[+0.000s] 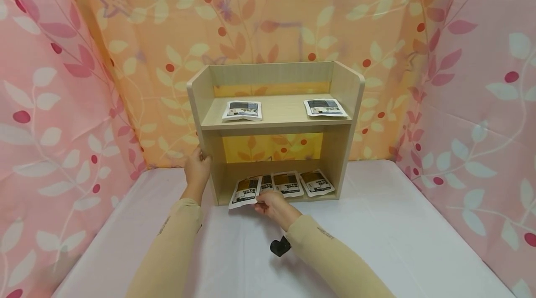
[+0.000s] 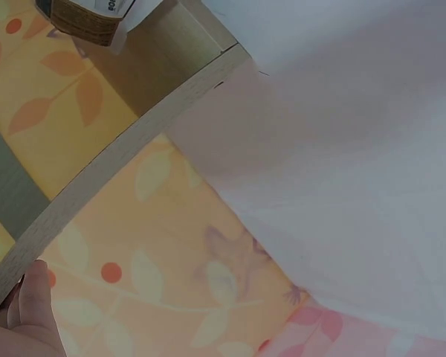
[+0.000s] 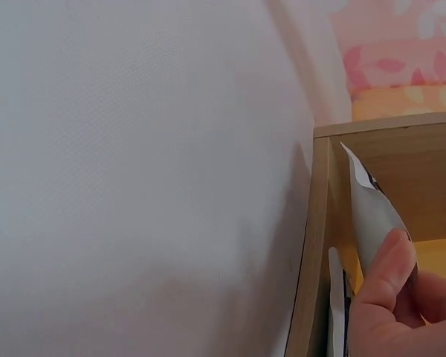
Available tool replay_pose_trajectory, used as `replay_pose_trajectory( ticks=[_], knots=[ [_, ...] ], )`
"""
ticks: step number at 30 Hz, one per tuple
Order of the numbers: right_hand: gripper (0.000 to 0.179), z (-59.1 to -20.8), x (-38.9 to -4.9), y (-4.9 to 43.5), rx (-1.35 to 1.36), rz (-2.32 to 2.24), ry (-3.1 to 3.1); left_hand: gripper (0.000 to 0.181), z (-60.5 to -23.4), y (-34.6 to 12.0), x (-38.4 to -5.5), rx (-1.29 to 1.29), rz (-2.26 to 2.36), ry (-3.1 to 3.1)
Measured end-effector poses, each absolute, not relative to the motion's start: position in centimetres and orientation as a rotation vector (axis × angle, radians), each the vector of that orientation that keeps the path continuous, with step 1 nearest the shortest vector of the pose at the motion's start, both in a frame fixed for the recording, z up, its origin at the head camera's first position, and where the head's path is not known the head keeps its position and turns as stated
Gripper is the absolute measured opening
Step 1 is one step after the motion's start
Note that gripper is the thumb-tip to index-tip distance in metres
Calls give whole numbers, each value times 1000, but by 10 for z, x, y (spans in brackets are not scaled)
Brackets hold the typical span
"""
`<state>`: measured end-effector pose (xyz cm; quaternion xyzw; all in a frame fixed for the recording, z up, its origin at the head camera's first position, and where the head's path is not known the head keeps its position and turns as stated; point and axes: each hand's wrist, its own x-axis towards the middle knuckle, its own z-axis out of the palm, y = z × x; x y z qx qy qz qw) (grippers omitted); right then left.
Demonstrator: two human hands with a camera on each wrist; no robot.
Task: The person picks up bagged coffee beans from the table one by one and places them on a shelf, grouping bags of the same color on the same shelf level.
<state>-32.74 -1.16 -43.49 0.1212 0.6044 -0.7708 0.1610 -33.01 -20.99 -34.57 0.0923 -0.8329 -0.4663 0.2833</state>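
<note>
A light wooden two-tier shelf (image 1: pixel 276 125) stands on the white-covered table. My right hand (image 1: pixel 274 205) pinches the lower right corner of a white pouch (image 1: pixel 244 191) with a dark printed label. That pouch tilts forward over the front edge at the left of the lower tier. In the right wrist view, thumb and fingers grip the held pouch (image 3: pixel 375 212) by its edge. Beside it on the lower tier lie another pouch (image 1: pixel 266 182), partly hidden, a third pouch (image 1: pixel 288 185) and a rightmost pouch (image 1: pixel 318 183). My left hand (image 1: pixel 197 172) grips the shelf's left side panel (image 2: pixel 97 163).
On the upper tier lie a pouch (image 1: pixel 243 111) at left and a pouch (image 1: pixel 325 108) at right. A black object (image 1: pixel 280 246) sits by the right sleeve. Floral curtains (image 1: pixel 268 18) enclose the back and both sides of the table (image 1: pixel 377 223).
</note>
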Motion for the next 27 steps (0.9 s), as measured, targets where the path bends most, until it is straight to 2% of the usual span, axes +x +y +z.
replay_pose_trajectory(
  ticks=[18,21,26,27],
  knots=[
    [47,-438,-338,-31,321,-2285,1716,32,-346,-209,-331,268,-1234,-2246],
    [48,-472,-364,-36,261,-2318,1721,33,-345,-209,-330,269,-1235,-2252],
    [48,-563,-437,-50,156,-2377,1720,34,-344,-208,-328,269,-1249,-2261],
    [48,-568,-443,-53,186,-2349,1752,33,-344,-208,-328,271,-1253,-2262]
  ],
)
